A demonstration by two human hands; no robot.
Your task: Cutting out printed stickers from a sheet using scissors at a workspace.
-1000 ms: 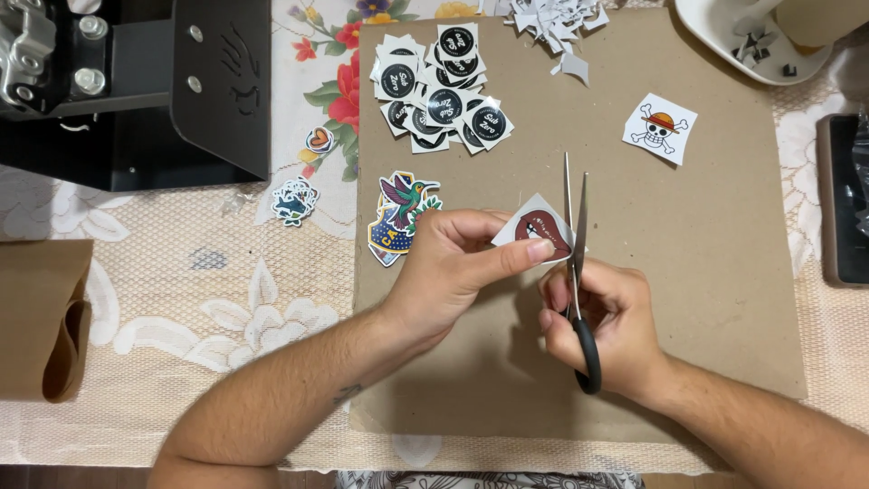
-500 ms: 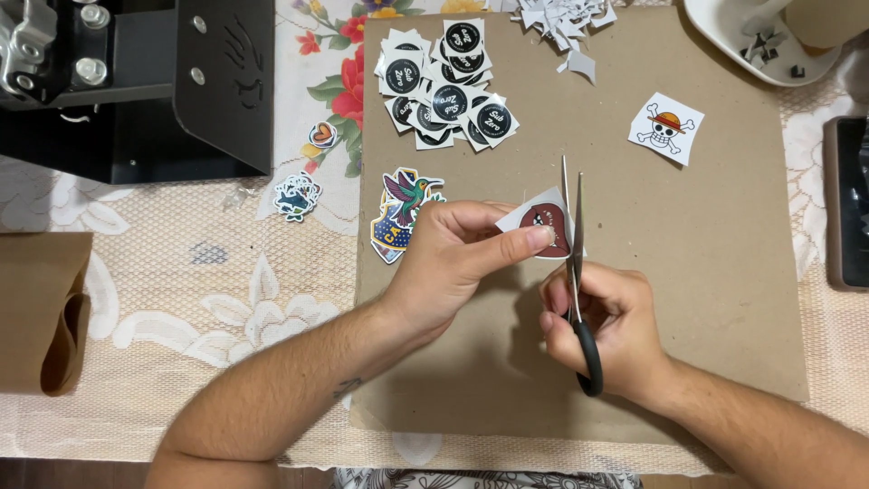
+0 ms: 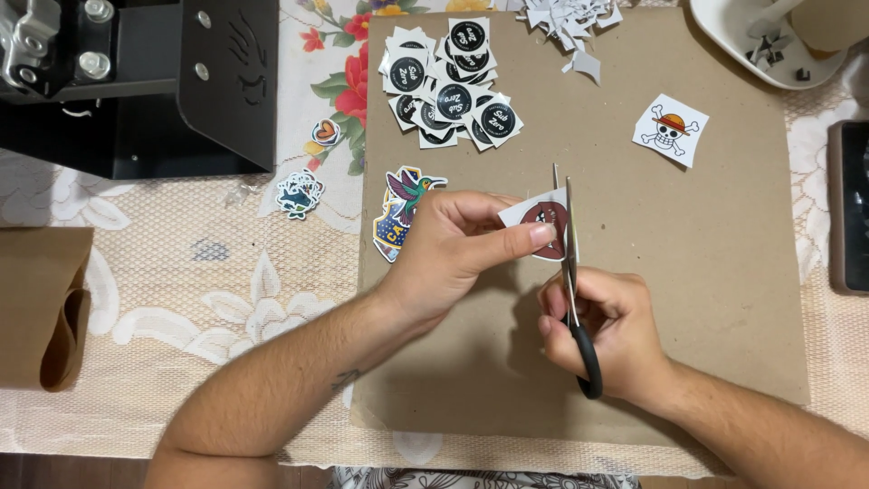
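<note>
At frame centre I pinch a glossy, dark-red sticker point(image 3: 546, 220) in my left hand point(image 3: 453, 249). My right hand point(image 3: 605, 330) grips black-handled scissors point(image 3: 570, 272), thin steel blades touching the sticker's paper edge, over matte brown cardboard point(image 3: 706, 272).

A pile of round black stickers point(image 3: 450, 86) on white squares lies at the brown board's top edge. A white square skull sticker point(image 3: 671, 130) sits apart to the right. A hummingbird sticker point(image 3: 401, 208), a small heart sticker point(image 3: 325, 133) and a blue-white sticker point(image 3: 300, 193) lie leftward. The left hand point(image 3: 457, 249) pinches a dark red sticker point(image 3: 546, 224)
</note>
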